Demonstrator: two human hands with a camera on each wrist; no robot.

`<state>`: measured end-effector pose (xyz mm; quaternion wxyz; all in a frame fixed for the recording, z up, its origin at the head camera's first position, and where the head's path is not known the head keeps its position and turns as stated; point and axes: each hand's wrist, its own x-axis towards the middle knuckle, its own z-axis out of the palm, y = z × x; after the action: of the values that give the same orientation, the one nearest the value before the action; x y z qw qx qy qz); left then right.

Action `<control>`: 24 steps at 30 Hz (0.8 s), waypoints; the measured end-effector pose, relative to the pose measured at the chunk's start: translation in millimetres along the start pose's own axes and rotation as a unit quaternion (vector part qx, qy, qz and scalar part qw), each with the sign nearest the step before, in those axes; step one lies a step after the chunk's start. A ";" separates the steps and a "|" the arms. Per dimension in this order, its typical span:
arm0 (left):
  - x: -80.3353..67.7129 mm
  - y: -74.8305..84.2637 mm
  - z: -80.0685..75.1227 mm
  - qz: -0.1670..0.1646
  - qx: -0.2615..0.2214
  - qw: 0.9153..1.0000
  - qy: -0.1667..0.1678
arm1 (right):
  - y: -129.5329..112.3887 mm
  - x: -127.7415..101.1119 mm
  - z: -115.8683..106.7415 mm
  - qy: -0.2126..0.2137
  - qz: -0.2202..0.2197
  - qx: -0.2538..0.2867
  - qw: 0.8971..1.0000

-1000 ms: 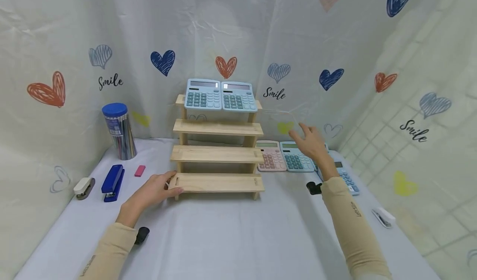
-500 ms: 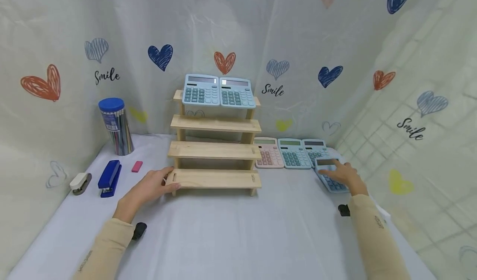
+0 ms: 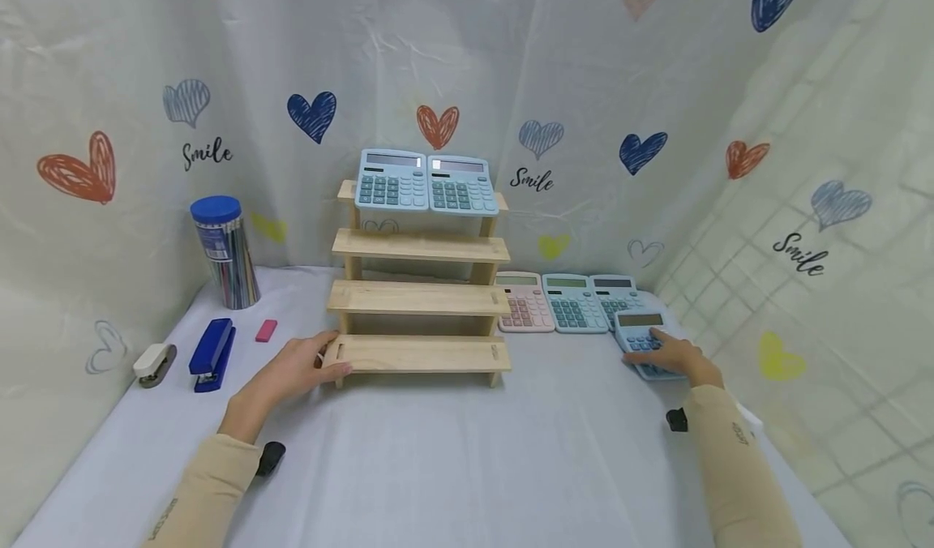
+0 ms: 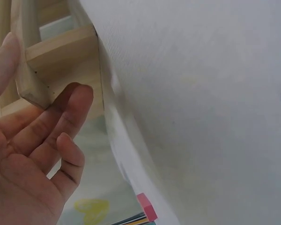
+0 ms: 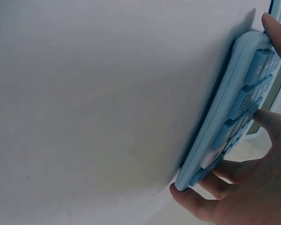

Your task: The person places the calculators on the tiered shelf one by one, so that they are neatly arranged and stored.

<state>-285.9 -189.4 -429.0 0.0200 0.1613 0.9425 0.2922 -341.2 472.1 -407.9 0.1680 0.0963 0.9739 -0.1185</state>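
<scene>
My left hand [image 3: 290, 371] grips the left end of the lowest step of a four-step wooden shelf [image 3: 419, 355], thumb on top. In the left wrist view, its fingers curl around the board's end [image 4: 35, 89]. My right hand [image 3: 674, 357] spans a light blue calculator [image 3: 640, 319] lying at an angle on the right of the table. In the right wrist view, thumb and little finger are at opposite edges of that calculator [image 5: 239, 93], with another finger over its keys. Two blue calculators [image 3: 394, 181] lean side by side on the top step.
A pink calculator [image 3: 525, 303] and two blue calculators [image 3: 572, 303] stand in a row right of the shelf. At left are a blue-lidded tub of pencils [image 3: 229, 256], a blue stapler [image 3: 212, 353], a white stapler [image 3: 155, 365] and a pink eraser [image 3: 266, 331]. A printed curtain [image 3: 452, 53] hangs behind.
My right hand has moved right and down from above the calculator row onto the front-right calculator, and its fingers have settled around its edges. The left hand has stayed at the shelf.
</scene>
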 end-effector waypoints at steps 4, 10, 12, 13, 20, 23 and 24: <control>-0.6 1.2 0.3 -0.001 0.001 1.000 0.000 | -5.5 -6.4 0.8 0.006 0.009 -0.001 1.000; -1.4 1.5 0.6 -0.006 0.001 1.000 -0.006 | -11.1 -12.5 4.8 0.029 -0.001 -0.018 0.999; -2.0 1.4 1.0 -0.006 -0.002 1.000 -0.008 | -12.0 -12.0 8.4 0.039 -0.012 -0.021 0.999; -2.4 1.4 1.0 -0.006 -0.003 1.000 -0.009 | -12.2 -12.0 10.2 0.044 -0.018 -0.020 0.999; -1.3 0.6 0.4 -0.004 -0.005 1.000 -0.008 | -31.3 -21.9 13.0 0.085 -0.052 -0.014 0.995; -1.1 -0.2 -0.6 -0.004 -0.005 1.000 -0.007 | -48.2 -28.6 8.0 0.103 -0.070 -0.016 0.992; -1.2 -0.4 -1.0 -0.004 -0.006 1.000 -0.006 | -54.9 -31.1 5.8 0.109 -0.075 -0.017 0.991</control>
<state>-285.1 -190.6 -428.5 0.0282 0.1594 0.9413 0.2963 -323.1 413.6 -391.4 0.0527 0.0323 0.9928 -0.1028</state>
